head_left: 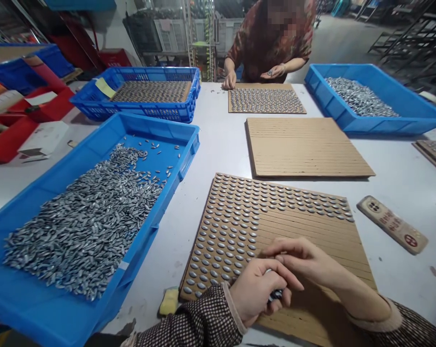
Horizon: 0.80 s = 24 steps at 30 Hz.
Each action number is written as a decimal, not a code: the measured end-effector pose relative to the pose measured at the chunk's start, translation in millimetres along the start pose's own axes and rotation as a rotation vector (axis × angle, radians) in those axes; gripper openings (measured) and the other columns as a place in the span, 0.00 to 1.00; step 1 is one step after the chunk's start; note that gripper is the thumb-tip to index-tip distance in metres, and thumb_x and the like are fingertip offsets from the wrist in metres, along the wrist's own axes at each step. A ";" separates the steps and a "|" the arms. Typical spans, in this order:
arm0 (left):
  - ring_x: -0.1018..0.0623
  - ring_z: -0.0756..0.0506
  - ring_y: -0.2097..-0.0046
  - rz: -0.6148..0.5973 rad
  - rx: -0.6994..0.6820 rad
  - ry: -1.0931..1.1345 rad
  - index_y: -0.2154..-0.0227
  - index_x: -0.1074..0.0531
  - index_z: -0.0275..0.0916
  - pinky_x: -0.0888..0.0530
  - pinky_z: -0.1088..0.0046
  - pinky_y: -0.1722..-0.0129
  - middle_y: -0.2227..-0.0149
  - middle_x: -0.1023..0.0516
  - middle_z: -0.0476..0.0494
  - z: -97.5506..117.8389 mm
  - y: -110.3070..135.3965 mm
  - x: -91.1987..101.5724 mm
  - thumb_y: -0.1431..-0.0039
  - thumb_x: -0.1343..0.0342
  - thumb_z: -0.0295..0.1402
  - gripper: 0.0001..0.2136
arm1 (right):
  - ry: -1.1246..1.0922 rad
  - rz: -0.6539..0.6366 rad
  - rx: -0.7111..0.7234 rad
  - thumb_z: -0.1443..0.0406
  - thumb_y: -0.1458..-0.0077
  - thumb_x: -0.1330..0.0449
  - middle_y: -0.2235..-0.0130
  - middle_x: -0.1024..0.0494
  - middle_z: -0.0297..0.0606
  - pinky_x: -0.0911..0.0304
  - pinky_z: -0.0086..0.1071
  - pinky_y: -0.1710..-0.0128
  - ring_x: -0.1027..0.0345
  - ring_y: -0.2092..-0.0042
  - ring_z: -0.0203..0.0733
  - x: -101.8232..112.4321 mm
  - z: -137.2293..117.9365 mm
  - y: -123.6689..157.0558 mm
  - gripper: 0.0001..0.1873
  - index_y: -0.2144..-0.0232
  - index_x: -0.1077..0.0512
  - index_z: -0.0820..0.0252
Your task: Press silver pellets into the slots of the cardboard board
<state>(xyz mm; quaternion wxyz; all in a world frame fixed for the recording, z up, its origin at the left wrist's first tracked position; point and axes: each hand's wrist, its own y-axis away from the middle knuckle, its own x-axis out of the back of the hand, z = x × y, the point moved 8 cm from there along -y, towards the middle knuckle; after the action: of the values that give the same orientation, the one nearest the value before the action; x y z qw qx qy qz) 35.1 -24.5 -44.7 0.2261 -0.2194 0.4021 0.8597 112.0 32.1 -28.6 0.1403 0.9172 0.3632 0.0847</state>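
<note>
My left hand point(256, 289) is curled around several small grey metal ovals point(275, 295) with pointed ends, part of them showing between the fingers. Just above it, my right hand point(308, 260) has its thumb and fingertips pinched together; whatever they hold, if anything, is hidden. Both hands are over a slotted cardboard sheet point(311, 236). Rows of the same ovals point(225, 226) sit in its slots along the left side and the far edge. Bare slots cover the middle and right of the sheet.
A blue tray point(174, 127) heaped with loose ovals stands at left. Behind the sheet lie stacked slotted cardboards point(304, 144); a marked wooden bar point(393, 224) lies at right. A yellow sponge point(169, 301) is near my left sleeve. Across the table, a person point(271, 43) handles another filled sheet.
</note>
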 end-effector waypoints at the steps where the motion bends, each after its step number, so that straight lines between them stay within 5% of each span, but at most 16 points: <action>1: 0.42 0.56 0.86 -0.003 -0.009 -0.007 0.74 0.26 0.35 0.52 0.79 0.88 0.82 0.32 0.51 0.1 -0.1 -0.1 0.55 0.51 0.29 0.09 | -0.026 -0.045 -0.006 0.55 0.40 0.45 0.60 0.23 0.41 0.31 0.33 0.60 0.28 0.60 0.41 -5.3 -1.5 3.2 0.16 0.60 0.24 0.58; 5: 0.41 0.56 0.86 -0.014 0.002 -0.006 0.74 0.26 0.35 0.52 0.79 0.88 0.82 0.33 0.51 -1.1 -0.5 -1.5 0.55 0.50 0.30 0.09 | -0.094 -0.055 -0.020 0.54 0.44 0.41 0.63 0.25 0.40 0.32 0.31 0.63 0.30 0.63 0.40 -8.2 0.8 9.2 0.15 0.67 0.23 0.60; 14: 0.40 0.58 0.83 0.116 -0.043 0.131 0.66 0.28 0.36 0.57 0.80 0.86 0.77 0.32 0.52 4.6 -4.0 13.0 0.47 0.48 0.36 0.10 | -0.263 0.464 -0.083 0.57 0.54 0.32 0.73 0.24 0.35 0.37 0.28 0.74 0.35 0.75 0.33 42.3 27.7 16.2 0.14 0.68 0.25 0.60; 19: 0.39 0.58 0.83 0.117 0.008 0.250 0.68 0.29 0.35 0.56 0.80 0.86 0.76 0.32 0.50 -3.3 -6.6 15.4 0.43 0.51 0.47 0.18 | 0.115 0.660 0.047 0.57 0.48 0.37 0.66 0.22 0.40 0.34 0.31 0.69 0.29 0.67 0.40 67.4 19.1 11.3 0.13 0.65 0.25 0.60; 24: 0.38 0.57 0.83 0.123 0.027 0.264 0.68 0.29 0.35 0.57 0.79 0.86 0.76 0.31 0.49 -5.9 -5.6 15.1 0.43 0.52 0.45 0.17 | 0.785 0.732 0.340 0.65 0.40 0.45 0.63 0.22 0.40 0.32 0.32 0.64 0.28 0.63 0.39 69.4 1.1 -3.4 0.08 0.62 0.27 0.58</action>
<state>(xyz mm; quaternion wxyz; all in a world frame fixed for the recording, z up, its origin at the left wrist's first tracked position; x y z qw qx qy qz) 27.4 -22.7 -59.9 0.1212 -0.3024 0.4527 0.8300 160.2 82.2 -27.0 -0.1937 0.8928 0.0548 0.4031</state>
